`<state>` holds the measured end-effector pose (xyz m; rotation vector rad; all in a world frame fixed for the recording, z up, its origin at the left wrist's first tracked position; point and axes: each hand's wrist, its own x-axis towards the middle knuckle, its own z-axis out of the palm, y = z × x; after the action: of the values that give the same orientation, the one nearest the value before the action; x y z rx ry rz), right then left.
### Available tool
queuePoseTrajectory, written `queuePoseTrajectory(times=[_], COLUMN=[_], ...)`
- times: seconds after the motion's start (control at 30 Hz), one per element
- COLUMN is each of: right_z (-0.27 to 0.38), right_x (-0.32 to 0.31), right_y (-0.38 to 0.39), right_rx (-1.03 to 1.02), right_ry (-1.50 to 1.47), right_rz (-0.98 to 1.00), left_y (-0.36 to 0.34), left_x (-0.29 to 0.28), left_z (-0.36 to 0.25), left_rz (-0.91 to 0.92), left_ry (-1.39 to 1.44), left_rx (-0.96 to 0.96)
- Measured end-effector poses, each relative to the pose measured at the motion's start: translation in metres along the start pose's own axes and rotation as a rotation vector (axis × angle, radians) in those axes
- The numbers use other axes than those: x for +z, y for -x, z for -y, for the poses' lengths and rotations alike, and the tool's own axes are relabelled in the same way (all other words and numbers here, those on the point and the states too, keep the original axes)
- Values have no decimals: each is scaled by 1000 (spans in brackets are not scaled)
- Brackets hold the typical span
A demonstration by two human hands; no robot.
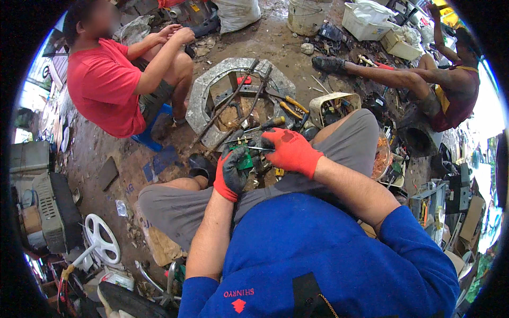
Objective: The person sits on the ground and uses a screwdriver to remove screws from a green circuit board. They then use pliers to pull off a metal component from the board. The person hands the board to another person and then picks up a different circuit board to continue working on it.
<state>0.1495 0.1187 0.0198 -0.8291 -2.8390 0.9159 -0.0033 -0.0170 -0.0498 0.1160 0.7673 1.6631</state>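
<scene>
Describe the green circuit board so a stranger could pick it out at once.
Find the big grey many-sided ring on the ground. By its lower edge in the picture, the left hand holds the green circuit board. Its bright green face sets it apart from the red and black glove and the thin metal tool in the right hand.

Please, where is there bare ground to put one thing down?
Mostly bare mud lies between white sack, bucket and stone ring. Smaller patch: left of the dark sheet. Crowded: beyond your right hand, around pliers and beige container.
</scene>
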Motion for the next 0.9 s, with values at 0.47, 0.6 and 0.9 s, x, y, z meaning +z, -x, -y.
queuePoseTrajectory(times=[0.47, 0.6, 0.9], right_z=[-3, -1, 4], right_x=[5, 5, -13], right_y=[5, 8, 2], right_rx=[-24, -59, 6], right_ry=[-27, 3, -46], right_rz=[-80, -99, -201], left_y=[-2, -2, 0], left_x=[0, -5, 2], left_z=[2, 2, 1], left_rz=[-115, -109, -182], left_ry=[-113, -123, -561], left_rx=[-6, -21, 163])
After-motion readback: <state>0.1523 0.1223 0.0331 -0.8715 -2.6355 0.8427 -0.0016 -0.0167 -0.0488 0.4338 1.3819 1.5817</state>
